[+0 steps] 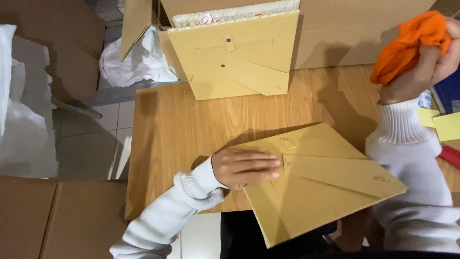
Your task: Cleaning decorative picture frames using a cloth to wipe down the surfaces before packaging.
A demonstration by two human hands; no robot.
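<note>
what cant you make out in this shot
- Front of the near picture frame, head view: it lies back-side up under the left hand.
- Front of the far frame: it faces away, leaning on a cardboard box.
- Right hand: its fingers are buried in the orange cloth.
- Blue and red items: cut off by the right edge.

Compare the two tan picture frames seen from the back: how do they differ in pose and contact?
The near frame lies flat on the wooden table, pressed by the left hand; the far frame stands leaning against a cardboard box, untouched. The near frame overhangs the table edge; the far frame does not. Both show tan backs with stands.
</note>
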